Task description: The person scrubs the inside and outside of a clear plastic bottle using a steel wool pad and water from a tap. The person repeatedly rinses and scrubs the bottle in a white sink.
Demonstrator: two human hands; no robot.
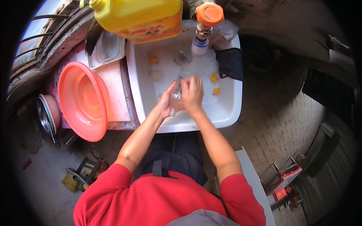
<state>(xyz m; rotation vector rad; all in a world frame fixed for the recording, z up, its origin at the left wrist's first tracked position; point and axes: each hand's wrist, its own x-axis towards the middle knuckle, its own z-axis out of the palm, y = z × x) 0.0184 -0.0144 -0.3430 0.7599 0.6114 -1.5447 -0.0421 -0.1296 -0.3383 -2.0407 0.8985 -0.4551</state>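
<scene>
Over the white sink (237, 104), my left hand (164, 102) is wrapped around a clear plastic bottle (176, 99). The bottle is tilted, its narrow neck towards me. Against its other side, my right hand (193, 94) is curled with the fingers pinched at the bottle's far part; blur hides the exact grip. Just beyond my hands, more clear plastic (205, 64) lies in the sink below the tap (201, 31) with its orange handle. A small clear container (182, 57) lies farther back. Several small yellow pieces (216, 91) are scattered on the sink bottom.
A large yellow jug (135, 17) stands over the sink's back left edge. To the left are a tilted coral plastic basin (84, 93), a clear tray (109, 48) and stacked bowls (52, 113). Black cloth (231, 64) hangs over the right rim.
</scene>
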